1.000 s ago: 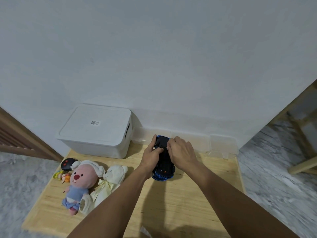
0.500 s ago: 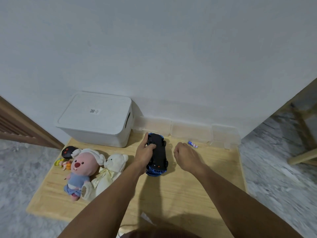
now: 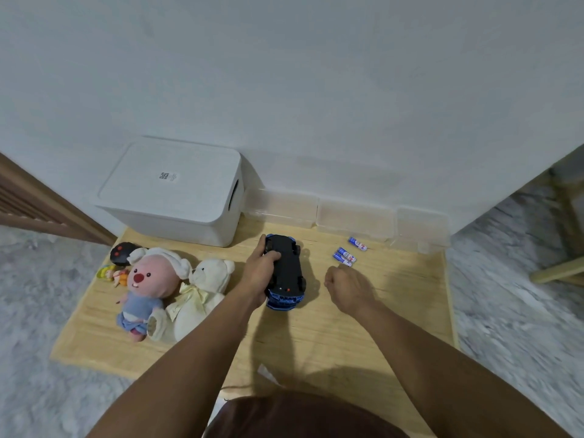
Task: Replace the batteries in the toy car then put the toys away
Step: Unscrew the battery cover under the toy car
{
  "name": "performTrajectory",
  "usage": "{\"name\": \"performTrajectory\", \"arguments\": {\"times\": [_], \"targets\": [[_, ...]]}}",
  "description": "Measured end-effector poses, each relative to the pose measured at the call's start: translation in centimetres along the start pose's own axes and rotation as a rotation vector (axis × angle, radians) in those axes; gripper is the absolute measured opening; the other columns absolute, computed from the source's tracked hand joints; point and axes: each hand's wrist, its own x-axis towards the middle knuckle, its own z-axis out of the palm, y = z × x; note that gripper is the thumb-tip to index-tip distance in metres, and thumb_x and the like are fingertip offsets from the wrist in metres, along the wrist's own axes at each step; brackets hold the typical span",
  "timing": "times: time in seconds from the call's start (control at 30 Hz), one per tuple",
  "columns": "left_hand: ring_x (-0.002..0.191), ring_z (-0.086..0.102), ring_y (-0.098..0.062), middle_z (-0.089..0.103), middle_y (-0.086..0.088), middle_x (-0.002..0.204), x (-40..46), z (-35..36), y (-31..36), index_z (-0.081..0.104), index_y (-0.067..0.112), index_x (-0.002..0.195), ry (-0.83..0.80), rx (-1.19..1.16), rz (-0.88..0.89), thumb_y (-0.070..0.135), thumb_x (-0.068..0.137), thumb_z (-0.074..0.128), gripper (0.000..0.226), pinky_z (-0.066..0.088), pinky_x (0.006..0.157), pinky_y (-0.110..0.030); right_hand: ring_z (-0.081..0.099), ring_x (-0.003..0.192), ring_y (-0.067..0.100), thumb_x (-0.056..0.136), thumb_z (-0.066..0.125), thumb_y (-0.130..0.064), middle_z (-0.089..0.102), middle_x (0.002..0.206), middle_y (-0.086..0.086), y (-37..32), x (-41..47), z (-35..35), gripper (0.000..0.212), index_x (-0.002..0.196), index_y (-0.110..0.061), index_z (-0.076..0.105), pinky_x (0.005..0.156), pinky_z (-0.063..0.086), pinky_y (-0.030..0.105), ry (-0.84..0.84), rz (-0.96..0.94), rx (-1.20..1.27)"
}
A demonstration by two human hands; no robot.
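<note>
1. The storage box [image 3: 177, 197] stands far left on the table [image 3: 395, 311].
2. The plush toys [image 3: 170, 292] lie near of it.
3. The toy car [image 3: 286, 273] lies centre, with the batteries [image 3: 347, 252] to its right.

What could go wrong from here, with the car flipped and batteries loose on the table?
1. The three batteries lie loose near the table's far edge; round cells could roll off or get mixed with fresh ones.
2. Only the left hand holds the upturned toy car; it may slip while the right hand works.
3. The storage box is lidded, so toys cannot go in yet.
</note>
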Motion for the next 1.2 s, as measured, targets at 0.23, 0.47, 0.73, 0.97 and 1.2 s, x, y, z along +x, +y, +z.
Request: {"name": "performTrajectory", "arguments": {"times": [0.23, 0.47, 0.73, 0.97, 1.2], "targets": [[0.097, 0.065, -0.029, 0.063, -0.004, 0.117, 0.1, 0.4, 0.0, 0.036, 0.036, 0.148, -0.015, 0.015, 0.004, 0.011, 0.095, 0.05, 0.061, 0.058, 0.076, -0.04, 0.061, 0.102, 0.028, 0.088, 0.049, -0.006, 0.069, 0.109, 0.005, 1.0, 0.2, -0.7, 0.03, 0.105, -0.017, 0.071, 0.08, 0.048, 0.032, 0.041, 0.079, 0.2], [0.093, 0.065, -0.025, 0.063, 0.002, 0.11, 0.1, 0.5, -0.1, 0.036, 0.037, 0.148, -0.014, -0.003, -0.001, 0.011, 0.095, 0.05, 0.06, 0.058, 0.072, -0.038, 0.064, 0.079, 0.02, 0.084, 0.067, -0.005, 0.069, 0.093, 0.01, 1.4, -0.5, -0.4, 0.021, 0.102, -0.013, 0.063, 0.071, 0.047, 0.025, 0.184, 0.188, 0.511], [0.082, 0.067, -0.031, 0.07, -0.014, 0.097, -0.4, 1.0, 0.3, 0.06, 0.008, 0.106, -0.013, -0.018, -0.114, 0.019, 0.096, 0.054, 0.016, 0.056, 0.069, -0.038, 0.059, 0.076, 0.019, 0.086, 0.069, -0.016, 0.068, 0.094, 0.01, 0.9, -0.3, -0.3, 0.022, 0.104, -0.009, 0.059, 0.069, 0.049, 0.03, 0.149, 0.17, 0.325], [0.09, 0.068, -0.032, 0.07, -0.012, 0.103, -0.2, 1.3, 0.2, 0.059, 0.009, 0.12, -0.102, -0.056, -0.103, 0.027, 0.094, 0.053, 0.032, 0.056, 0.072, -0.039, 0.065, 0.088, 0.021, 0.085, 0.067, -0.018, 0.07, 0.09, 0.003, -0.4, 0.6, -1.7, 0.014, 0.099, -0.013, 0.066, 0.079, 0.052, 0.031, 0.258, 0.194, 0.461], [0.069, 0.066, -0.031, 0.072, -0.013, 0.076, -0.5, 1.6, 0.4, 0.066, 0.005, 0.103, -0.195, -0.147, -0.159, 0.036, 0.095, 0.045, 0.038, 0.055, 0.067, -0.036, 0.061, 0.083, 0.008, 0.087, 0.062, -0.008, 0.067, 0.091, -0.007, -3.6, 0.9, -4.2, 0.017, 0.096, -0.016, 0.073, 0.079, 0.048, 0.018, 0.293, -0.023, 0.742]]}}
